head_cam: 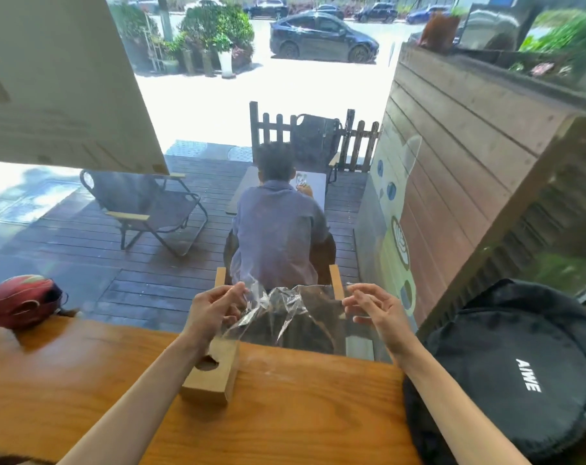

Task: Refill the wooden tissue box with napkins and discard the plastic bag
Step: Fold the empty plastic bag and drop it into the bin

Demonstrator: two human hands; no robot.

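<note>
Left hand [217, 305] pinches crumpled clear plastic bag [278, 308] at frame centre, held clear above bench [284, 414]. Right hand [373, 307] spread wide, empty, just beside bag, likely ready to gather it for discarding. Wooden tissue box [212, 374] on bench, lower centre, under left wrist; napkins not visible.

Clear plastic bag [284, 313], light wooden tissue box [214, 374], orange-brown grained counter [284, 414], red helmet [23, 300].

Harsh daylight floods in from the street, blown out to white.
The shaded wooden counter [284, 414] stays evenly lit; wide-angle bending warps the edges, with soft blur throughout.
</note>
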